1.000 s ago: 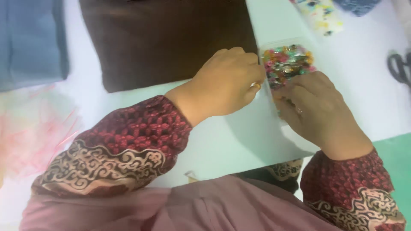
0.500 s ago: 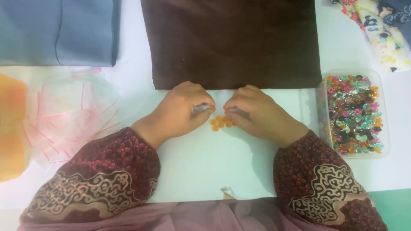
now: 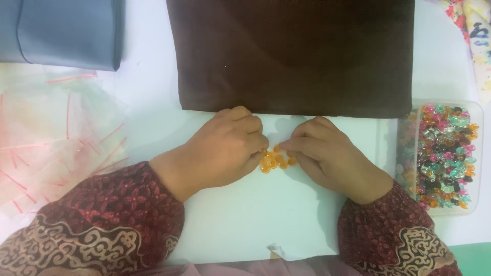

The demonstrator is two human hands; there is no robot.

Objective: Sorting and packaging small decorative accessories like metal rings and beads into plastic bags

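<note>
A small heap of orange beads (image 3: 276, 160) lies on the white table, just below the lower edge of a dark brown cloth (image 3: 296, 53). My left hand (image 3: 222, 148) rests on the table at the heap's left, its curled fingertips touching the beads. My right hand (image 3: 330, 156) sits at the heap's right, fingers bent and pinched at the beads. Whether either hand actually holds a bead is hidden by the fingers. Both wrists wear dark red patterned sleeves.
A clear plastic tray (image 3: 478, 153) of mixed coloured beads stands at the right. Several small clear bags with red strips (image 3: 56, 138) lie at the left. A grey-blue folded cloth (image 3: 61, 30) is at top left, patterned fabric (image 3: 473, 36) at top right.
One second ago both hands were at the bead tray on the right; they came to the table's middle with orange beads. Over the last half second they barely moved.
</note>
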